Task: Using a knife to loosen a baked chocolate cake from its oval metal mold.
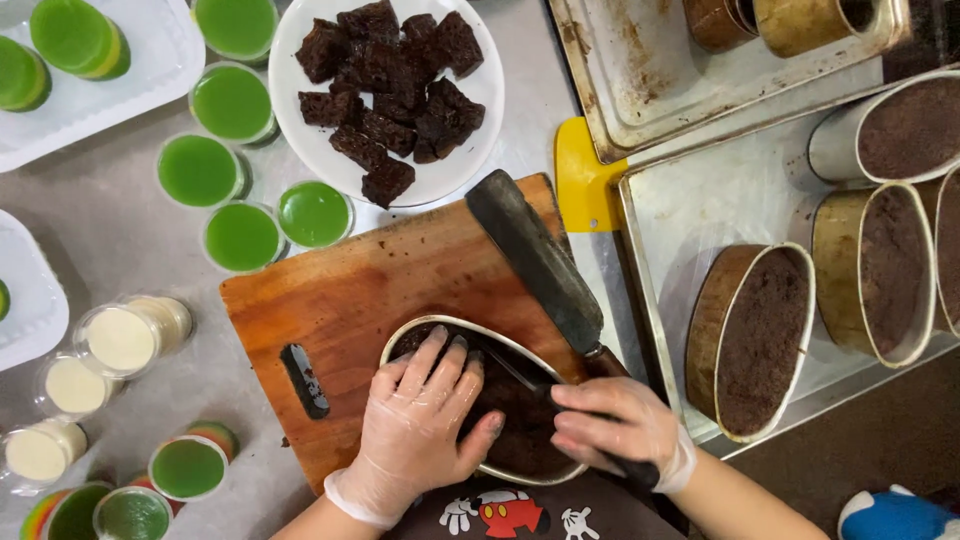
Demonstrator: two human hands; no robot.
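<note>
**A:** so what's going on at the board here?

**B:** both hands are gloved. The left hand (425, 425) lies flat on top of a brown cake (515, 425) that sits in an oval metal mould (440, 325), fingers spread and pressing down, not pinching anything. The mould is on a wooden board (340, 300), near its front edge, right in front of the person.

**A:** and the other hand?

**B:** right hand (615, 425) has its grip closed round the handle of a small knife (515, 375). The thin blade pokes in at the cake's edge, just beside the left fingertips. The handle itself is mostly hidden under the fingers.

**A:** that big blade too?

**B:** nope, separate thing. A cleaver (535, 260) lies diagonally across the board's right side, its handle end touching or passing under the right hand, can't tell which.

**A:** what's around?

**B:** a white plate (290, 40) of brown cake chunks just behind the board, green jelly cups (240, 235) to the left of it, and cream-coloured cups (120, 340) further left on the desk. On the right, a metal tray (720, 190) holds more filled moulds (760, 340) tipped on their sides. A yellow scraper (582, 180) sticks out between board and tray.
</note>
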